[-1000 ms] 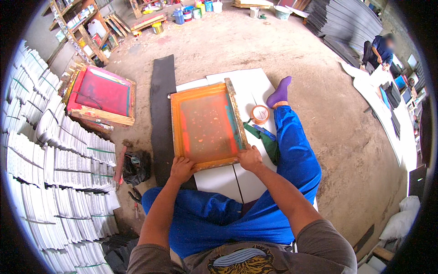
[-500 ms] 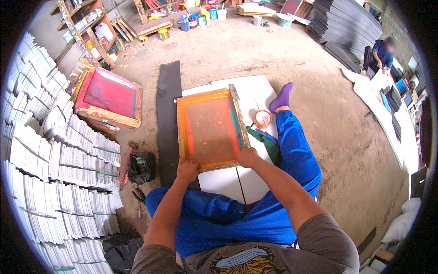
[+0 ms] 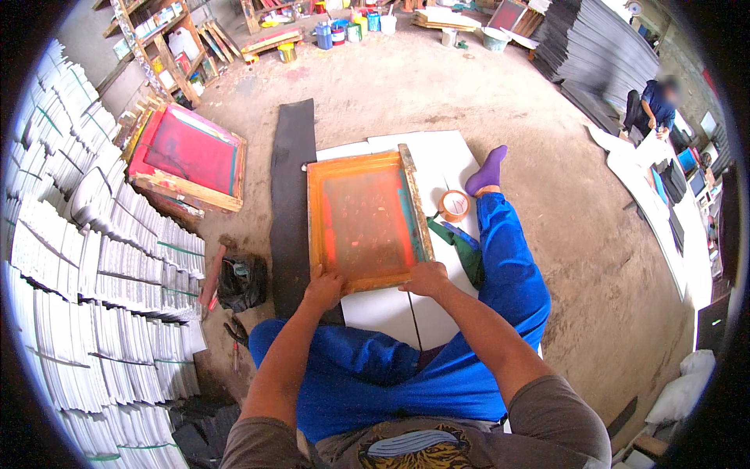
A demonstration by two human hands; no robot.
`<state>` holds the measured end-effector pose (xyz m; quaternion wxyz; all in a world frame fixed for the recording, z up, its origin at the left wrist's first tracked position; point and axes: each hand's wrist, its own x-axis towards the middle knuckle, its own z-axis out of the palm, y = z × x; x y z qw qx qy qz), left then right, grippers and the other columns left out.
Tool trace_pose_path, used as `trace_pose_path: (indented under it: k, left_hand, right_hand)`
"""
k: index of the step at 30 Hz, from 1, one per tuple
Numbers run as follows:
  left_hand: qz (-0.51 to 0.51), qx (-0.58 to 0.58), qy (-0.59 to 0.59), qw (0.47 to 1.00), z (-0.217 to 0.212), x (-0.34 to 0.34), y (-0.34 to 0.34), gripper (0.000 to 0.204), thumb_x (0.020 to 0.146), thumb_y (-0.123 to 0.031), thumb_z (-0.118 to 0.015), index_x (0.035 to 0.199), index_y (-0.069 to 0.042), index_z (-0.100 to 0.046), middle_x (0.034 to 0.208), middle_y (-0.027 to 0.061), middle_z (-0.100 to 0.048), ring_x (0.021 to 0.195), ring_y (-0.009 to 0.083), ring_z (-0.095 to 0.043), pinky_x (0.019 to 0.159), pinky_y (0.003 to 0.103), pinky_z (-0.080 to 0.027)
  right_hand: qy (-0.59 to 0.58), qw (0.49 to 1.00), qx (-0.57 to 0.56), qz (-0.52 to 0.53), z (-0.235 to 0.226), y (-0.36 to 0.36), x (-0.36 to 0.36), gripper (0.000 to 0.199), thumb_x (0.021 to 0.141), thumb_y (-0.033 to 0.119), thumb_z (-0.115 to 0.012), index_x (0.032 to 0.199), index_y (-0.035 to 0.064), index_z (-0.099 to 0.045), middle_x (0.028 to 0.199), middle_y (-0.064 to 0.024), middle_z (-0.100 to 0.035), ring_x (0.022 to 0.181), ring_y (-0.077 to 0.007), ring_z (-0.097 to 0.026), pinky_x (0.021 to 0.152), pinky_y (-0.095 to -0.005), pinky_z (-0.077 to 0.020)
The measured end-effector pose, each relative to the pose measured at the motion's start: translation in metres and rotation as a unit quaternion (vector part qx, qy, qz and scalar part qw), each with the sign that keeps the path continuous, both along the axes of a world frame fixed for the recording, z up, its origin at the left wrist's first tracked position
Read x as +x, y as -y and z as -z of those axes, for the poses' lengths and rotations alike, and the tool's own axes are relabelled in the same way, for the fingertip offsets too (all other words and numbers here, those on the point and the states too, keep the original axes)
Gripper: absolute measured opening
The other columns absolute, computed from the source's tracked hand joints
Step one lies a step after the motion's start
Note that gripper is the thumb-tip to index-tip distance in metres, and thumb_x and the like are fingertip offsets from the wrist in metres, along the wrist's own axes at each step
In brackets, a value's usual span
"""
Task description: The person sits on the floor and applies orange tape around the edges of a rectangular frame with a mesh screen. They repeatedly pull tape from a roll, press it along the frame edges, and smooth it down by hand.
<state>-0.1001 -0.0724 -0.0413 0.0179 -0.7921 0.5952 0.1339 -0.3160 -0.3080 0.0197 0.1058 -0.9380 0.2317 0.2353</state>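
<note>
I sit on the floor in blue trousers with an orange wooden printing screen frame (image 3: 365, 221) lying flat on white sheets (image 3: 437, 160) in front of me. My left hand (image 3: 323, 287) grips the frame's near left corner. My right hand (image 3: 426, 277) grips its near right edge. A roll of tape (image 3: 454, 205) and a green squeegee (image 3: 457, 242) lie on the sheets just right of the frame, beside my outstretched right leg with its purple sock (image 3: 487, 170).
A long black mat (image 3: 291, 187) lies left of the frame. A second frame with red mesh (image 3: 190, 154) leans at the left. Stacks of white sheets (image 3: 86, 258) line the left side. A black bag (image 3: 241, 281) and pliers (image 3: 235, 336) lie near my left knee. Another person (image 3: 650, 109) works far right.
The frame has stayed under both hands; the view has shifted slightly, with the frame now a little lower and nearer to me.
</note>
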Motion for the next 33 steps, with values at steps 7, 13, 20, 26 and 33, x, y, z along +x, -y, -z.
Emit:
trace_pose_path:
  k: [7,13,20,26,33]
  left_hand:
    - [-0.034,0.074,0.013,0.997,-0.001,0.000,0.002,0.055,0.098,-0.055,-0.052,0.115,-0.004,-0.068,0.110,0.0165,-0.069,0.113,0.0324,-0.065,0.119,0.049,-0.029]
    - [-0.061,0.109,-0.013,0.992,-0.033,-0.011,0.017,0.053,0.098,-0.052,-0.055,0.114,-0.004,-0.067,0.113,0.0182,-0.069,0.113,0.0327,-0.066,0.115,0.048,-0.038]
    - [-0.030,0.008,0.013,0.999,-0.011,-0.011,-0.003,0.044,0.094,-0.039,-0.065,0.116,-0.002,-0.062,0.117,0.0196,-0.066,0.116,0.0359,-0.064,0.112,0.048,-0.042]
    - [-0.069,-0.028,0.026,0.997,-0.004,-0.017,0.003,0.050,0.094,-0.042,-0.065,0.121,0.000,-0.058,0.115,0.0207,-0.066,0.109,0.0369,-0.067,0.092,0.048,-0.056]
    - [-0.113,0.003,-0.038,0.993,-0.010,-0.014,0.002,0.058,0.093,-0.046,-0.067,0.127,0.000,-0.057,0.123,0.0245,-0.062,0.114,0.0400,-0.063,0.095,0.050,-0.053]
  right_hand:
    - [-0.028,0.999,-0.018,-0.013,-0.005,-0.004,-0.006,0.075,0.077,0.074,-0.068,0.107,0.0060,-0.075,0.102,-0.0122,-0.075,0.099,-0.0296,-0.073,0.082,-0.0475,-0.0575]
    - [-0.031,0.999,-0.016,0.004,0.006,0.004,-0.006,0.063,0.077,0.065,-0.074,0.109,0.0109,-0.076,0.103,-0.0107,-0.075,0.102,-0.0292,-0.072,0.085,-0.0457,-0.0575]
    - [0.033,0.999,-0.034,0.004,0.003,-0.010,-0.009,0.043,0.081,0.042,-0.077,0.106,0.0068,-0.075,0.104,-0.0135,-0.075,0.101,-0.0305,-0.073,0.083,-0.0459,-0.0589]
    - [0.012,0.999,-0.044,0.022,0.039,0.002,-0.009,0.021,0.087,0.021,-0.068,0.101,0.0070,-0.076,0.106,-0.0135,-0.075,0.100,-0.0294,-0.074,0.083,-0.0449,-0.0598]
    - [0.095,0.993,0.064,0.034,-0.008,0.008,-0.015,0.046,0.083,0.022,-0.072,0.128,0.0117,-0.063,0.107,-0.0184,-0.073,0.104,-0.0362,-0.071,0.089,-0.0473,-0.0575]
